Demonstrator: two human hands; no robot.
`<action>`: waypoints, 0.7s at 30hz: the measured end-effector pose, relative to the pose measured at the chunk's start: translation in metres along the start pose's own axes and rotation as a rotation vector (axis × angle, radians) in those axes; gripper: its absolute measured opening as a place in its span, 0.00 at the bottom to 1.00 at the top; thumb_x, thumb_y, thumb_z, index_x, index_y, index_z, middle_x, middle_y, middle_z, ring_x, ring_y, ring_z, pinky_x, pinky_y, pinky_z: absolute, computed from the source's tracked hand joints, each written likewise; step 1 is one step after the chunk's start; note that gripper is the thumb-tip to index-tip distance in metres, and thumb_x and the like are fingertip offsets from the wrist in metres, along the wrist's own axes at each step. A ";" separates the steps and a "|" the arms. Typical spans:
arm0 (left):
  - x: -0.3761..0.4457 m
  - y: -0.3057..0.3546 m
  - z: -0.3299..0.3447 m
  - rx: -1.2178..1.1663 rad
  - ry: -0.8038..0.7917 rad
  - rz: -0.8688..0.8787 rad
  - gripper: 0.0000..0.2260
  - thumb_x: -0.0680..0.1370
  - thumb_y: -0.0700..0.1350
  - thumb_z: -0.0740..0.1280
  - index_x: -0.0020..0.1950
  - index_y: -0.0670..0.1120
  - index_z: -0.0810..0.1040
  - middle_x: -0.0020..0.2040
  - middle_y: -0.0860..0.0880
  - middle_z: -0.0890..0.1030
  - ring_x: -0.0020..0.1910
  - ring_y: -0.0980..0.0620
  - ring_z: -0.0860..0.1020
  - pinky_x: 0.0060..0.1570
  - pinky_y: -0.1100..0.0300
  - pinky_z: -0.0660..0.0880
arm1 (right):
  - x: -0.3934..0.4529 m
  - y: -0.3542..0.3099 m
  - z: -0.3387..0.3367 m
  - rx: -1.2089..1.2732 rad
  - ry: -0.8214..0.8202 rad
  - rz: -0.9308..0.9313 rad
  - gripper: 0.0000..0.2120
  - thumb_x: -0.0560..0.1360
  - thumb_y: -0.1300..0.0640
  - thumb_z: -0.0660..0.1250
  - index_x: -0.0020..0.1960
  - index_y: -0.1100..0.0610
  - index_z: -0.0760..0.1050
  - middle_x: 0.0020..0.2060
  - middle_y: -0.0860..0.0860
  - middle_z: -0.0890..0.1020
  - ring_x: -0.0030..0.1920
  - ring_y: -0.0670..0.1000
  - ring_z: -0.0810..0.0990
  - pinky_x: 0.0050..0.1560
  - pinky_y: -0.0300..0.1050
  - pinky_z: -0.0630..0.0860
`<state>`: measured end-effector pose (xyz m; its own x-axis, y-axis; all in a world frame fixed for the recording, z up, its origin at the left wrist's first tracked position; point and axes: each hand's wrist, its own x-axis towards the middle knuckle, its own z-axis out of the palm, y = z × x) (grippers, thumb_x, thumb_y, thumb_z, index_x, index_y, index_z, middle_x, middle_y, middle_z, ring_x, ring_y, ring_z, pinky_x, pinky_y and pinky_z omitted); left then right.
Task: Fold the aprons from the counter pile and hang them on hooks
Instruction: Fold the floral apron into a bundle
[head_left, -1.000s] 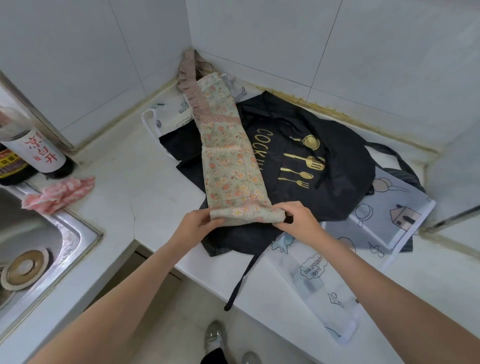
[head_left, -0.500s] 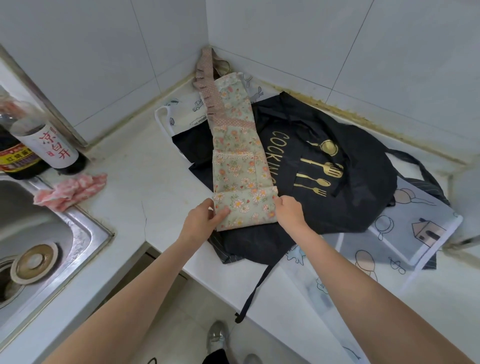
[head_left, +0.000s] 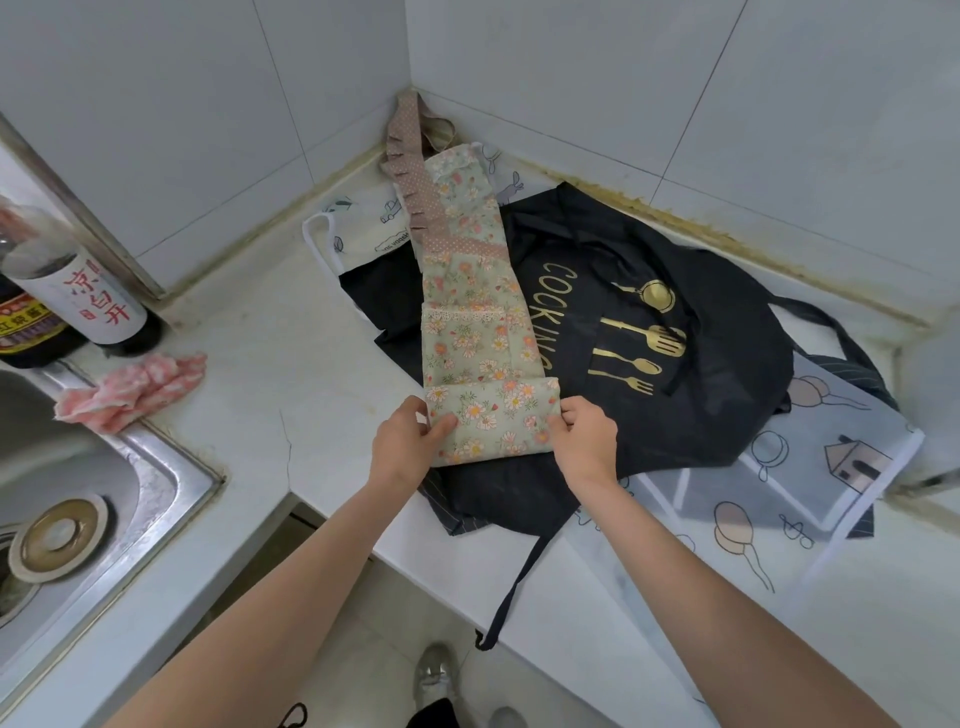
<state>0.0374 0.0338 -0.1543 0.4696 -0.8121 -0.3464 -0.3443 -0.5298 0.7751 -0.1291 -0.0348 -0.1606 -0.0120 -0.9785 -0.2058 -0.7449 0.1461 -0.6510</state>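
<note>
A green floral apron (head_left: 470, 312) with a brown ruffle lies as a long narrow strip on the pile, running toward the wall corner. Its near end is folded over into a flap. My left hand (head_left: 402, 441) pinches the flap's left edge, thumb on top. My right hand (head_left: 584, 436) grips the flap's right edge. Under it spreads a black apron (head_left: 675, 374) printed with gold utensils and "COOKING". A pale translucent apron (head_left: 810, 478) with house and balloon drawings lies at the right. A white printed apron (head_left: 363, 228) shows behind.
The white counter (head_left: 270, 332) turns a corner between tiled walls. A steel sink (head_left: 78, 499) sits at the left, with a pink cloth (head_left: 130, 392) and two bottles (head_left: 78, 291) beside it. A black strap (head_left: 519, 582) hangs over the counter's front edge. No hooks are in view.
The near end of the floral apron has been rolled further up the strip, making a wider folded flap. Both hands moved with it, away from me.
</note>
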 end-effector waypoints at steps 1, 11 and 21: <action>-0.003 0.004 -0.001 0.021 0.029 -0.003 0.17 0.78 0.51 0.64 0.62 0.44 0.67 0.53 0.45 0.80 0.45 0.47 0.78 0.42 0.56 0.76 | 0.003 -0.002 0.001 -0.029 -0.013 0.017 0.06 0.79 0.60 0.61 0.52 0.58 0.76 0.48 0.55 0.81 0.50 0.54 0.78 0.54 0.52 0.76; 0.014 -0.009 0.006 1.163 -0.164 0.832 0.41 0.75 0.64 0.61 0.73 0.53 0.34 0.78 0.41 0.46 0.76 0.39 0.49 0.72 0.44 0.43 | 0.014 -0.008 -0.004 -0.053 -0.102 -0.032 0.08 0.79 0.62 0.59 0.52 0.61 0.76 0.51 0.57 0.79 0.53 0.56 0.78 0.54 0.49 0.75; 0.032 -0.020 0.005 1.084 -0.253 0.721 0.37 0.67 0.72 0.41 0.73 0.59 0.37 0.75 0.36 0.56 0.72 0.36 0.61 0.68 0.44 0.62 | -0.004 0.013 -0.006 -0.683 -0.430 -0.648 0.43 0.72 0.74 0.56 0.76 0.57 0.33 0.75 0.51 0.35 0.74 0.47 0.33 0.73 0.43 0.37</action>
<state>0.0552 0.0170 -0.1833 -0.2139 -0.9524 -0.2173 -0.9768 0.2068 0.0555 -0.1430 -0.0302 -0.1639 0.6657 -0.6855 -0.2948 -0.7448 -0.6352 -0.2044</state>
